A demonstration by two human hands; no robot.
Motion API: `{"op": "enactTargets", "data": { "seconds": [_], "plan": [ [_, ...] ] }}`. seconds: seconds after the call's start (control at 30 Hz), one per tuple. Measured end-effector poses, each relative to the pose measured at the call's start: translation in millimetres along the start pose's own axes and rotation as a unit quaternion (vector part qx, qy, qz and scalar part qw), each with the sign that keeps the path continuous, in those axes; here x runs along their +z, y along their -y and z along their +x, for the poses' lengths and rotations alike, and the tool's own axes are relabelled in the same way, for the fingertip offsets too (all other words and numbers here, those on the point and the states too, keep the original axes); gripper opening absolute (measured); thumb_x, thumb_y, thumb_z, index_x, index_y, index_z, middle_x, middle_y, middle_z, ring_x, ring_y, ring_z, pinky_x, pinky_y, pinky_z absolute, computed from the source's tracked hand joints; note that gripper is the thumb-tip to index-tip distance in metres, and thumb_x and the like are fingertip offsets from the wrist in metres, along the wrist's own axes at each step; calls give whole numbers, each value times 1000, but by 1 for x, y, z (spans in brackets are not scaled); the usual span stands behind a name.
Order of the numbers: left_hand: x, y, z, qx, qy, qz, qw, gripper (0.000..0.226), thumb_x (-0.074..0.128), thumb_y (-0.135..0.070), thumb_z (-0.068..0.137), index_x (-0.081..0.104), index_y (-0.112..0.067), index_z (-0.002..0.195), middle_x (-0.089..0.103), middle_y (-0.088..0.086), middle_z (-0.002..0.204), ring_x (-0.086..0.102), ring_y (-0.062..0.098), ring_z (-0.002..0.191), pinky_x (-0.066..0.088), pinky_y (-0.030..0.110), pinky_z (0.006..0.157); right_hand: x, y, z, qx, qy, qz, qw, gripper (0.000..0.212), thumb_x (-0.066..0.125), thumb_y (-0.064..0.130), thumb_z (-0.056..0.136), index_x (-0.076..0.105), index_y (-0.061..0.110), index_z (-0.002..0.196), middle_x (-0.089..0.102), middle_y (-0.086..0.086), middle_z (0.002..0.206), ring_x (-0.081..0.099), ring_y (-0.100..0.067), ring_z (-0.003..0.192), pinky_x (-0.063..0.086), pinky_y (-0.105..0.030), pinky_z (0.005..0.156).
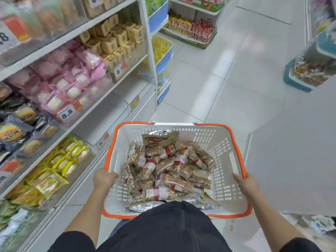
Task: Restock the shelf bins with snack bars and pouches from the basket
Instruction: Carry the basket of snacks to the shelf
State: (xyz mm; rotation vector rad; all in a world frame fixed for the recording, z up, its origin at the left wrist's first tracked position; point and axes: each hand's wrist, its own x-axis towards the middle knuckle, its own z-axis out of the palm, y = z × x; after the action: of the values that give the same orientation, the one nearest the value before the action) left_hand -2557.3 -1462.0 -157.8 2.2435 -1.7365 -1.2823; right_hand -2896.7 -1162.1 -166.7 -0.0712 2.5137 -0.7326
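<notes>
**Inspector A:** We record both arms extended forward and down from short dark sleeves. The left hand (104,177) grips the orange rim of the basket (225,142) at its left side, fingers curled over the edge, knuckles up. Do we agree on the right?

**Inspector B:** We do. The right hand (244,182) holds the opposite rim, thumb lying along the inside of the white wall, the other fingers hidden beneath the edge. We note the forearms run roughly parallel, with the basket carried level between them, close against the torso.

**Inspector A:** Contents?

**Inspector B:** We see a loose heap of snack bars (169,166) in clear wrappers with red-and-white bands, filling the basket floor. Foil-edged pouches (158,137) lie at the far wall, and more show at the near edge, partly hidden by the dark shirt.

**Inspector A:** Surroundings?

**Inspector B:** We note the shelf bins (60,91) just left of the basket, holding pink, tan and yellow packets behind clear fronts. Pale floor tiles (227,70) stretch ahead.
</notes>
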Motion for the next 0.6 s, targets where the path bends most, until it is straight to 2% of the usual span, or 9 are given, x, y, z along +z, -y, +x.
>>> {"op": "enactTargets", "data": {
  "seconds": [0.03, 0.1, 0.17, 0.3, 0.37, 0.43, 0.53, 0.6],
  "plan": [
    [0, -10, 12, -8, -2, -7, 1000, 21, 72, -5, 78, 52, 1, 76, 50, 13, 64, 52, 31, 70, 33, 31, 59, 3, 14, 13, 0, 7, -9, 1000, 28, 63, 21, 91, 61, -3, 106, 63, -19, 86, 61, -39, 86, 43, -37, 73],
    [-3, -27, 32, -21, 5, 2, 1000, 21, 71, -7, 79, 59, 6, 90, 57, 20, 80, 56, 35, 79, 34, 32, 63, 9, 44, 36, -7, 26, -27, 999, 26, 62, 22, 91, 61, -1, 104, 63, -18, 83, 60, -36, 80, 43, -37, 71],
    [-7, -39, 50, -44, 11, -1, 999, 29, 72, -8, 79, 60, 10, 98, 60, 23, 88, 54, 33, 77, 34, 32, 63, 15, 70, 56, -14, 34, -36, 999, 24, 62, 22, 91, 60, 1, 101, 62, -17, 81, 58, -33, 75, 43, -36, 69],
    [-13, -56, 69, -77, -7, -2, 997, 26, 72, -13, 80, 53, 5, 80, 53, 17, 76, 52, 31, 73, 35, 33, 60, 23, 112, 79, -29, 48, -57, 997, 17, 60, 19, 93, 56, 3, 97, 58, -14, 78, 52, -29, 70, 36, -32, 59],
    [-11, -60, 75, -86, -21, -21, 996, 31, 72, -12, 80, 47, -2, 64, 49, 11, 63, 47, 27, 63, 32, 33, 51, 25, 134, 96, -44, 59, -56, 996, 17, 61, 18, 92, 57, 2, 97, 57, -10, 73, 52, -28, 68, 36, -32, 62],
    [-7, -59, 76, -112, -36, -39, 992, 40, 72, -10, 79, 40, -9, 56, 43, 7, 56, 43, 25, 58, 34, 32, 52, 27, 160, 117, -61, 76, -74, 992, 16, 61, 18, 92, 57, 3, 96, 55, -4, 68, 52, -27, 68, 37, -32, 64],
    [-2, -59, 72, -161, -61, -83, 982, 36, 72, -7, 79, 43, -7, 57, 45, 9, 58, 44, 25, 58, 38, 34, 64, 38, 204, 145, -102, 109, -110, 983, 12, 61, 18, 92, 56, 7, 95, 59, -8, 75, 54, -29, 73, 38, -32, 67],
    [2, -59, 70, -187, -71, -91, 976, 23, 72, -8, 79, 53, 1, 71, 51, 13, 68, 47, 27, 66, 37, 34, 66, 48, 225, 163, -121, 133, -122, 976, 15, 61, 18, 91, 59, 7, 101, 62, -11, 84, 56, -30, 77, 40, -32, 68]
  ]
}}
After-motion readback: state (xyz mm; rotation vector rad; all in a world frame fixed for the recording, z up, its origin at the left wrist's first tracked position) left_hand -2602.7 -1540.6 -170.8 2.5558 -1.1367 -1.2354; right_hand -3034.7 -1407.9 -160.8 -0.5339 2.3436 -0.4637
